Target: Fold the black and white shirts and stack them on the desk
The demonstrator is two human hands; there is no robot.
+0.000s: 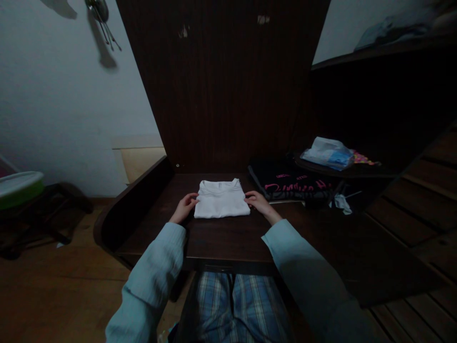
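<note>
Shirt (222,205) looks folded, neckline (216,192) at 12 o'clock, hands not yet away: left hand (185,205) touches 9, right hand (258,202) 3; whether fingers (193,195) pinch, I can't tell

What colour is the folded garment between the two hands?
The folded garment is white, best seen in the head view.
</note>
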